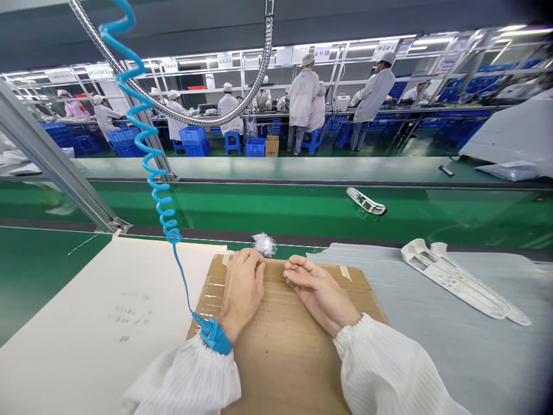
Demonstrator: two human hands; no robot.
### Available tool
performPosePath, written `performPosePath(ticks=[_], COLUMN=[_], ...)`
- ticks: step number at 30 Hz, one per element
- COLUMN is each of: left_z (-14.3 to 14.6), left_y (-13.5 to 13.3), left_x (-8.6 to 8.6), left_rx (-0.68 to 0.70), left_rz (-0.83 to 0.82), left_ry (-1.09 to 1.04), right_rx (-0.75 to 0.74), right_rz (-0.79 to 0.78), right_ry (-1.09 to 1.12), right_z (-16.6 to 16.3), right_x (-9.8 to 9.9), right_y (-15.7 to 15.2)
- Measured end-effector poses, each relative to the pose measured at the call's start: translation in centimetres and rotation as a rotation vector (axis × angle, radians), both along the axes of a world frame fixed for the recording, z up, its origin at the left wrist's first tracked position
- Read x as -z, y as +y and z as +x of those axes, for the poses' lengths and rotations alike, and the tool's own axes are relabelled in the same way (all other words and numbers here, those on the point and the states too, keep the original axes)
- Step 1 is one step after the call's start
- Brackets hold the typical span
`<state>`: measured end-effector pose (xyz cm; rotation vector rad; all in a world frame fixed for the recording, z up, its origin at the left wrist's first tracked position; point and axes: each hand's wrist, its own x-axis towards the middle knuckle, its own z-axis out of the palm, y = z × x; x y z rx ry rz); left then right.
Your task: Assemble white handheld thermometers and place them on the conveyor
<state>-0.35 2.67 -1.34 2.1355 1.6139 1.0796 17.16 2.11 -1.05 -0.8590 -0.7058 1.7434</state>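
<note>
A brown cardboard sheet (285,357) with bits of tape along its edges lies in front of me. My left hand (242,285) rests palm down near its far left edge, fingers loosely bent and nothing seen in them. A blue wrist strap (215,337) with a coiled blue cord (161,196) is around that wrist. On the right half of the cardboard my right hand (317,288) lies on its side, fingers relaxed and slightly curved, with no object visible in it. Just beyond the hands sits a crumpled piece of clear plastic (264,244).
White plastic shell parts (458,282) lie on a grey foam sheet (432,351) at right. A white sheet (86,305) covers the left side. On the green conveyor belt (259,204) is a white housing with a circuit board (366,201). Several people work beyond.
</note>
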Motion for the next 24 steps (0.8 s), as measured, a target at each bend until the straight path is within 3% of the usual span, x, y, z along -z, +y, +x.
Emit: performPosePath(ticks=[16,24], left_z=[0.03,0.09], left_y=[-0.02,-0.14], left_x=[0.03,-0.34], left_rx=[-0.001,-0.104], left_rz=[0.013,-0.084], left_ry=[-0.001,-0.012], right_rx=[0.002,-0.002], right_rz=[0.000,0.001], right_ry=[0.002,-0.013], right_z=[0.02,0.07], right_x=[0.05,-0.11], right_y=[0.04,0.00])
